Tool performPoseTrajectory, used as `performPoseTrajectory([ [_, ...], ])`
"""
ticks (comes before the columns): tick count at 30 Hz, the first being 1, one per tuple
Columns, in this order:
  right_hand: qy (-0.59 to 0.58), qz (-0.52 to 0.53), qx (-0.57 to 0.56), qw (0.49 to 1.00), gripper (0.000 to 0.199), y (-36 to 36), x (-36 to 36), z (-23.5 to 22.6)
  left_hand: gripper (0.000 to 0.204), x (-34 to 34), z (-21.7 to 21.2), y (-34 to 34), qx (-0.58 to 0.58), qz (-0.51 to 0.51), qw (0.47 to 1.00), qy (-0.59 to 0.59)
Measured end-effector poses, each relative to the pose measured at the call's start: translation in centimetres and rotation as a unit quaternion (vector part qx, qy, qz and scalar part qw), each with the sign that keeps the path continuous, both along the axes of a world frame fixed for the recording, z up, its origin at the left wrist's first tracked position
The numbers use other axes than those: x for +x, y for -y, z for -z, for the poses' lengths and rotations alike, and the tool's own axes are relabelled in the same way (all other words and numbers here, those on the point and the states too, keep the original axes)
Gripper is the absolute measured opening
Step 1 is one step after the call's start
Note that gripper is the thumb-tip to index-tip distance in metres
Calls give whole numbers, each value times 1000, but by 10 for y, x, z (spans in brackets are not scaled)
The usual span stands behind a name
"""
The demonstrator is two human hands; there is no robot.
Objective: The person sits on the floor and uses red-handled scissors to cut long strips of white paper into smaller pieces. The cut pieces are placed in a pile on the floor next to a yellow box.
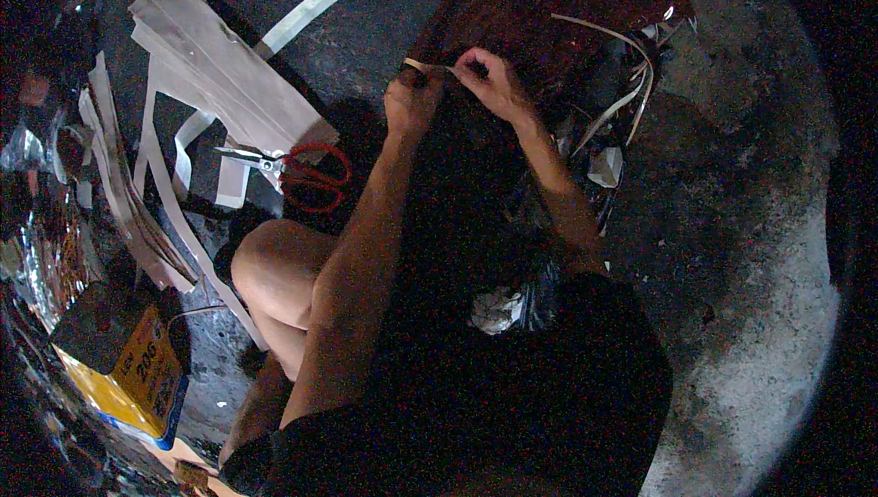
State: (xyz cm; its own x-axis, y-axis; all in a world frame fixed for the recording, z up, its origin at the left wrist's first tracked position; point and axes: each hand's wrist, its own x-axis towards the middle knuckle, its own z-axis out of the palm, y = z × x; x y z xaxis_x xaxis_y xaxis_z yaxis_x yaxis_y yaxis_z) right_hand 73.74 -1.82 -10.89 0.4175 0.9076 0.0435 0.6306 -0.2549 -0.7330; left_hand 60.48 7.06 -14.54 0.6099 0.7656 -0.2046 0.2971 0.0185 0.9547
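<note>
From my feed I see two bare forearms running up to a left hand (412, 99) and a right hand (489, 81), no sleeves, watch or rings that I can make out. A bare knee (270, 264) shows at lower left. Dark, plain clothing (549, 387) covers the lap and thigh.

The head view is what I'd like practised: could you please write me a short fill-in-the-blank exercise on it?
1. The scissors on the floor have ____ handles.
2. Both hands, the left hand and the right hand, pinch one thin pale ____ between them.
3. The scissors lie to the person's ____ of the hands.
4. The pale paper strips lie on the dark ____.

Missing words: red; strip; left; floor
</note>
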Motion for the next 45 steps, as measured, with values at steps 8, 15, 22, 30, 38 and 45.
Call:
performPoseTrajectory([
  [8,163,-115,-46,979,21,2,-15,10,49,-23,-6,2,-46,-81,984,-150],
  [15,313,-78,-107,940,32,3,-61,15,21,-93,-126,6,137,35,987,78],
  [22,177,-6,-61,982,33,-22,-131,-30,23,-297,-147,-40,218,-215,952,10],
  [30,-41,-155,-23,987,23,-80,-226,31,27,-473,9,21,350,-194,878,-263],
  [38,112,-142,-135,974,28,-51,-250,-14,26,-451,-88,8,-56,-230,943,-234],
  [45,115,-110,-208,965,33,-51,-259,-57,19,-434,-228,-90,192,-150,970,7],
])
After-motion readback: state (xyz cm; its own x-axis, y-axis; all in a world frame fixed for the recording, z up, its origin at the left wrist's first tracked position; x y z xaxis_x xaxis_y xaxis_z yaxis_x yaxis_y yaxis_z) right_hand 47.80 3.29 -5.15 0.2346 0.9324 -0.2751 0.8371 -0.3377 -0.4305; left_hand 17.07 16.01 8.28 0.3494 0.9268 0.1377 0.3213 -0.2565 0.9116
